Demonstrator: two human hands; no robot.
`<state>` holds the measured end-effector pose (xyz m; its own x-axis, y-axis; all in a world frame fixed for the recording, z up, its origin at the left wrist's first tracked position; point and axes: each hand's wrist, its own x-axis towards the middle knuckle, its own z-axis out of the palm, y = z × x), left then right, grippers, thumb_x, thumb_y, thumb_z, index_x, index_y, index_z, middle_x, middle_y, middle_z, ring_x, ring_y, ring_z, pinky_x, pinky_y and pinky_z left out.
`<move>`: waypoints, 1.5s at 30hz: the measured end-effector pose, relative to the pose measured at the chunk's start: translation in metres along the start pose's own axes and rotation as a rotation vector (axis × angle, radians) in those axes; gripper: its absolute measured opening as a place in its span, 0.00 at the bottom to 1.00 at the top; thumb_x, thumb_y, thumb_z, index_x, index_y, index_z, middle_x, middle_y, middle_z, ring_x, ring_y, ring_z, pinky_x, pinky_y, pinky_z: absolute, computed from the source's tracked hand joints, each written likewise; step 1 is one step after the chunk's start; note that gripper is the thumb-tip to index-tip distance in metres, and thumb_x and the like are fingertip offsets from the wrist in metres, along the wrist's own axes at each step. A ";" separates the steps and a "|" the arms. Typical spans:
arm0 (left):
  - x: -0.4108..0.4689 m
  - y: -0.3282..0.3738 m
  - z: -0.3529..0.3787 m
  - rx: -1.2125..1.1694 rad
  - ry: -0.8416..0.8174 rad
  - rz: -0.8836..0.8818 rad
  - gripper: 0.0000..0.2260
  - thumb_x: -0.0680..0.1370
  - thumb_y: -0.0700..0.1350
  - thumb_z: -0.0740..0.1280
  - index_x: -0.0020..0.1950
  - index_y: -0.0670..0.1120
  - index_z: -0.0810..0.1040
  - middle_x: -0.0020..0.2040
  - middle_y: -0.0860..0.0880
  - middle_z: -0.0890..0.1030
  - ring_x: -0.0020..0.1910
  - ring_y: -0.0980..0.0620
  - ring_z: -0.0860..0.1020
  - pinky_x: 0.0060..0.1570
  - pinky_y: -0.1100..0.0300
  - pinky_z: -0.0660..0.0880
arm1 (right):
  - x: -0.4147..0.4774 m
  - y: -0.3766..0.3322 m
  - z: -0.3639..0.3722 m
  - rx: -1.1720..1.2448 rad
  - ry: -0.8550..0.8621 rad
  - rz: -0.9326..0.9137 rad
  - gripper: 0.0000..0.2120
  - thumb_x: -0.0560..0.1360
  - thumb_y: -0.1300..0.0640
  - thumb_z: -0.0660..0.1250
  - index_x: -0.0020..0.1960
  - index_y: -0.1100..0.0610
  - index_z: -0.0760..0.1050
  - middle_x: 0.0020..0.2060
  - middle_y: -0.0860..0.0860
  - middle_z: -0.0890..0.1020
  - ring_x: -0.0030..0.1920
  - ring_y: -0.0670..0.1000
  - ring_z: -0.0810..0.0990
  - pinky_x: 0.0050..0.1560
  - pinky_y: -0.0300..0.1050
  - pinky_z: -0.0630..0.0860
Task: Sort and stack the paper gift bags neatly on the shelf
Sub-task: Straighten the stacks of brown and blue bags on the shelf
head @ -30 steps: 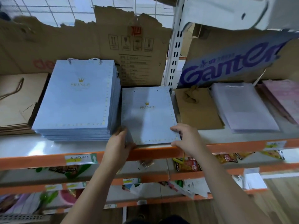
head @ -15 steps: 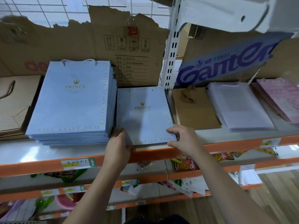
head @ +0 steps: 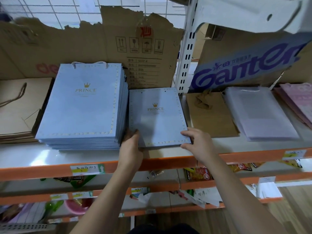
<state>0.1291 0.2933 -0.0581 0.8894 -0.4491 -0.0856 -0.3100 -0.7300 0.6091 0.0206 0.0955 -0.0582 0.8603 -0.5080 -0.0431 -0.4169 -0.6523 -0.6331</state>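
- Brown kraft bags (head: 16,107) are seen lying flat immediately left of the tall blue stack (head: 81,105).
- The tall blue stack is laid with its gold crown print upward and its cord handles toward the back. Its near edge is set a little back from the orange shelf lip (head: 50,168).
- The small blue pile (head: 157,115), the item being worked, is laid flat just right of the tall blue stack, with its left edge close against it.
- The left hand (head: 130,149) is wedged between the tall blue stack and the pile. Its fingers are curled onto the pile's near-left corner, though how far they reach beneath is hidden.
- The right hand (head: 197,144) is closed on the near-right corner, with fingers on top and the thumb at the front edge.
- The step is judged to be squaring the pile:
  - Both corners should be pushed evenly, so that the pile is not twisted.
  - The loose edges should be tapped flush.
  - The near edge should be brought level with that of the tall blue stack.
  - The pinch should be kept light, so that the top bag is not creased.
- Farther right of the tall blue stack, a brown bag (head: 211,115), pale translucent bags (head: 258,114) and pink bags (head: 297,102) are laid in separate piles.
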 end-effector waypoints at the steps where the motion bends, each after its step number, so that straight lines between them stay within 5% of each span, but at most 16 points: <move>1: 0.001 -0.001 0.001 0.014 -0.005 0.006 0.31 0.73 0.25 0.56 0.74 0.42 0.64 0.74 0.43 0.65 0.73 0.43 0.63 0.67 0.55 0.66 | 0.000 -0.001 0.001 0.015 0.011 0.001 0.24 0.71 0.60 0.74 0.66 0.55 0.76 0.68 0.51 0.74 0.68 0.51 0.72 0.69 0.45 0.67; 6: 0.002 -0.007 0.001 0.070 -0.028 0.036 0.32 0.73 0.25 0.56 0.76 0.43 0.60 0.78 0.41 0.56 0.75 0.40 0.59 0.68 0.53 0.65 | -0.002 -0.006 0.010 0.010 0.036 -0.010 0.24 0.69 0.59 0.76 0.64 0.57 0.78 0.64 0.50 0.78 0.62 0.50 0.76 0.65 0.42 0.70; 14: 0.003 -0.010 0.001 0.052 0.002 0.045 0.33 0.73 0.25 0.54 0.77 0.42 0.57 0.79 0.42 0.49 0.78 0.43 0.49 0.72 0.55 0.57 | 0.000 -0.009 0.015 -0.026 0.049 0.014 0.24 0.69 0.58 0.76 0.65 0.56 0.77 0.65 0.50 0.77 0.67 0.50 0.72 0.69 0.46 0.67; 26: 0.004 -0.020 -0.005 -0.007 0.004 0.053 0.32 0.72 0.26 0.60 0.76 0.43 0.62 0.77 0.42 0.58 0.76 0.44 0.57 0.69 0.54 0.63 | -0.006 -0.012 0.021 0.023 0.052 0.018 0.24 0.70 0.57 0.76 0.65 0.56 0.77 0.68 0.54 0.74 0.68 0.52 0.72 0.69 0.52 0.68; 32: 0.006 -0.020 -0.004 -0.048 -0.017 0.047 0.31 0.74 0.28 0.60 0.76 0.45 0.62 0.78 0.45 0.58 0.77 0.48 0.53 0.71 0.57 0.59 | -0.002 -0.010 0.013 0.025 0.056 0.048 0.24 0.68 0.57 0.77 0.63 0.55 0.78 0.68 0.53 0.74 0.66 0.52 0.74 0.68 0.51 0.70; 37: 0.009 -0.025 -0.001 -0.038 -0.045 0.083 0.23 0.74 0.48 0.72 0.67 0.44 0.69 0.65 0.44 0.73 0.60 0.45 0.73 0.53 0.54 0.74 | -0.004 -0.009 0.014 0.005 0.023 0.022 0.24 0.71 0.56 0.75 0.66 0.54 0.76 0.70 0.52 0.72 0.70 0.52 0.68 0.71 0.50 0.65; 41: 0.007 -0.017 0.002 0.045 -0.002 0.052 0.27 0.76 0.48 0.70 0.71 0.41 0.65 0.72 0.41 0.64 0.67 0.41 0.69 0.63 0.48 0.71 | -0.003 -0.009 0.012 -0.046 -0.008 0.010 0.26 0.70 0.52 0.75 0.67 0.53 0.75 0.71 0.50 0.69 0.71 0.51 0.66 0.68 0.49 0.64; 45: -0.010 0.005 -0.016 0.005 0.078 0.147 0.24 0.78 0.43 0.67 0.73 0.43 0.66 0.73 0.44 0.67 0.69 0.44 0.69 0.66 0.51 0.70 | -0.001 -0.017 0.004 0.038 0.061 -0.070 0.20 0.76 0.48 0.69 0.66 0.53 0.76 0.69 0.49 0.70 0.69 0.50 0.68 0.67 0.48 0.66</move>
<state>0.1238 0.3029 -0.0418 0.8576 -0.5101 0.0661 -0.4406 -0.6621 0.6062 0.0284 0.1095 -0.0506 0.8671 -0.4958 0.0485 -0.3438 -0.6661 -0.6619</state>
